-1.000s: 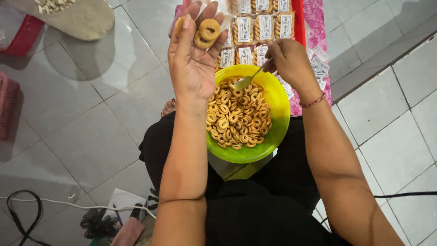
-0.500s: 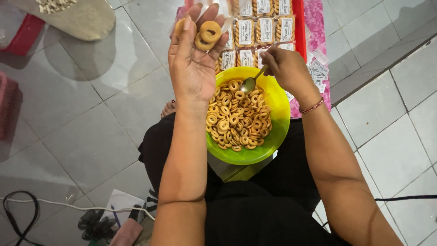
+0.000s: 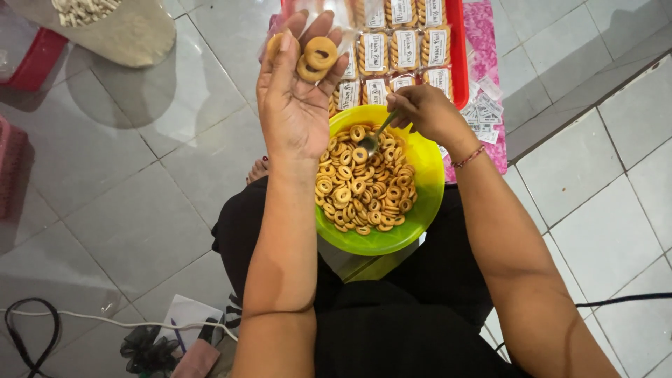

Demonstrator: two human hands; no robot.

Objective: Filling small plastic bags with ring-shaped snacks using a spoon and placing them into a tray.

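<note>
A lime green bowl (image 3: 427,183) rests on my lap, filled with several small golden ring cookies (image 3: 360,189). My left hand (image 3: 294,105) is raised above the bowl's left rim, palm up, with a few ring cookies (image 3: 315,57) stacked on its fingers. My right hand (image 3: 420,112) grips a metal spoon (image 3: 373,138) whose tip dips into the cookies at the bowl's far side.
A red tray (image 3: 456,49) of clear packs of ring cookies with white labels lies beyond the bowl on a pink cloth (image 3: 486,42). Loose white labels (image 3: 483,112) lie to the right. A beige sack (image 3: 119,28) sits far left; cables (image 3: 42,318) cross the tiled floor near me.
My right hand has moved left and toward the bowl's middle, bringing the spoon tip deeper among the cookies. The left hand stays raised with its cookies.
</note>
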